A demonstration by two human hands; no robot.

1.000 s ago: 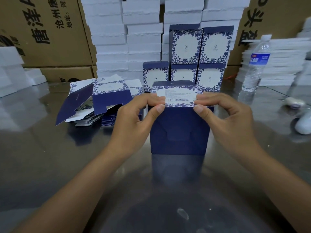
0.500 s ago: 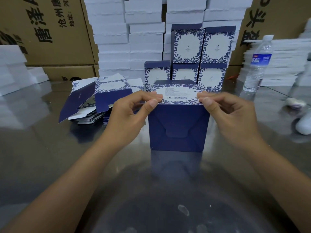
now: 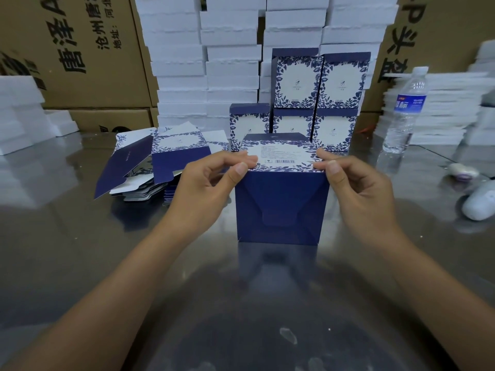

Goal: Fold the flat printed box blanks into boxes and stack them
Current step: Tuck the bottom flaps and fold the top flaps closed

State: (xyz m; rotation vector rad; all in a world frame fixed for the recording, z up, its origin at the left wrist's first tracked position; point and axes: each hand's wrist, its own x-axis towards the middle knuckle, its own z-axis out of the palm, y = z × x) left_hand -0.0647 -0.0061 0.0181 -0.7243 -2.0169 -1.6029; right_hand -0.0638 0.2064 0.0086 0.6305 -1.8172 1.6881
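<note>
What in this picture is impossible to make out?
All in the head view:
Small print on the held box: too small, blurred.
Middle bottom stacked box: lower part hidden behind the held box.
Flat blanks: count unclear; partly hidden by the left hand.
White object at right: cut off by the frame edge, blurred.
</note>
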